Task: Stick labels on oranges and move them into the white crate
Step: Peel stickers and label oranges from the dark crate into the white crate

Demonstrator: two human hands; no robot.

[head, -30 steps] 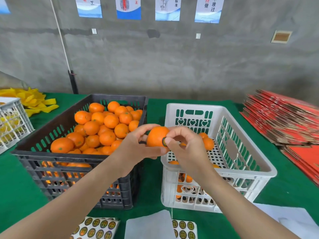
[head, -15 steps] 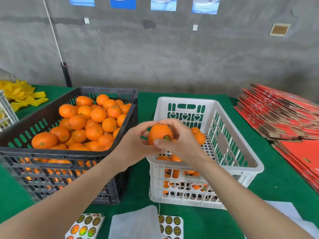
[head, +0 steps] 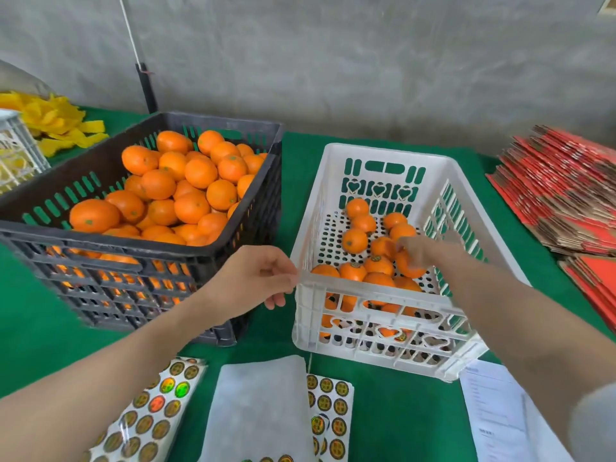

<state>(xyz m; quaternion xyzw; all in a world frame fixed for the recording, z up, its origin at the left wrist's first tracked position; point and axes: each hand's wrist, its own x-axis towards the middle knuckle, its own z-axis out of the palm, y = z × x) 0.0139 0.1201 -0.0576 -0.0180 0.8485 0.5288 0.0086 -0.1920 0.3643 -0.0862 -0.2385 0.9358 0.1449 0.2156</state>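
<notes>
Head view.
- Orange (head: 411,269): half second ago between both hands above rim. Now low inside white crate (head: 333,288), 3 o'clock, among other fruit.
- Right hand (head: 421,251): fingers curled on orange, blurred, not yet let go.
- Left hand (head: 256,278): off fruit, loosely curled, empty, beside crate corner.
- Judgement: label done, placing nearly done.
- Black crate (head: 116,241): 10 o'clock, full.
- Label sheets (head: 146,418): 7 o'clock.
- Nothing blocks reach.

Grey sleeve (head: 596,425) on right; forearms (head: 140,361) bare

The right hand (head: 420,251) grips an orange (head: 409,269) inside the white crate (head: 383,154); the left hand (head: 255,278), loosely curled, hovers beside its corner.
</notes>
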